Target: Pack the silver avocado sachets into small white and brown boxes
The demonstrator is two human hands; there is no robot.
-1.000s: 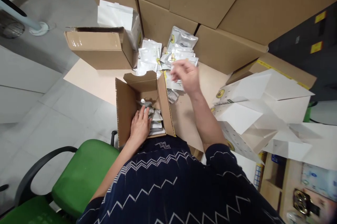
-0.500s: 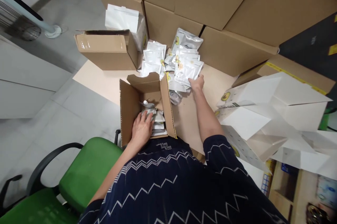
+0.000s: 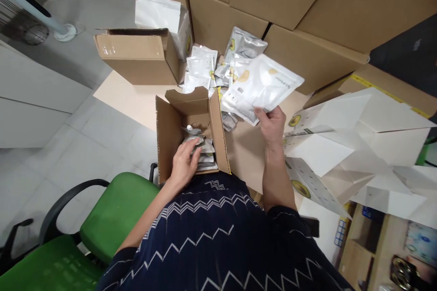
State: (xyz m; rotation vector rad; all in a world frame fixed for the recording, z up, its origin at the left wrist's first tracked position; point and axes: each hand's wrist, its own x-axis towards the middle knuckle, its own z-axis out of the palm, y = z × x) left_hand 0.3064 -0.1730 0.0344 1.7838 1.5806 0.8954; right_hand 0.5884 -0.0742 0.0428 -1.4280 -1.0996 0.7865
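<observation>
An open cardboard box stands in front of me with several silvery pouches packed inside. My left hand reaches into it, fingers spread flat on those pouches. My right hand is raised to the right of the box, closed on the lower edge of a few white pouches held fanned out in the air. Behind them a loose pile of white and silver pouches lies on the cardboard surface.
A second open carton with a white bag behind it sits at back left. Stacked brown cartons wall off the back. Folded white boxes crowd the right. A green chair is at my left.
My right hand went out to the pile, closed on a few white pouches and lifted them back toward me. My left hand stayed in the box, fingers shifting slightly.
</observation>
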